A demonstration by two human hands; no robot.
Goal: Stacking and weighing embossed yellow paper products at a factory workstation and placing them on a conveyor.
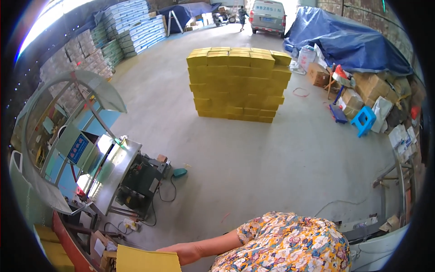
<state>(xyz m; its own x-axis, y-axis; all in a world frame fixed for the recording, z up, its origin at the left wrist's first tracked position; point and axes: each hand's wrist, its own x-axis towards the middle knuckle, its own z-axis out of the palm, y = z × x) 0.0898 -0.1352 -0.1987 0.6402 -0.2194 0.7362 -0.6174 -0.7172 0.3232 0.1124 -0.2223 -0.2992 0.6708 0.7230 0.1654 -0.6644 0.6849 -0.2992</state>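
Observation:
At the lower edge my left hand (186,252) reaches out to the left from a floral short sleeve (256,226). It is closed on the right side of a flat-topped yellow paper bundle (148,260); most of the fingers are hidden behind it, and the lower part is cut off by the picture's edge. More yellow bundles (56,249) lie in the lower left corner beside a red edge (68,242). My right hand is out of sight.
Ahead stands a wall of stacked yellow bundles (238,86). Left is a metal machine (115,167) with a large curved frame and trailing cables (174,192). Right are a blue stool (364,121), cartons (318,75) and a blue tarp (349,43). A person (242,18) stands near a van (268,18).

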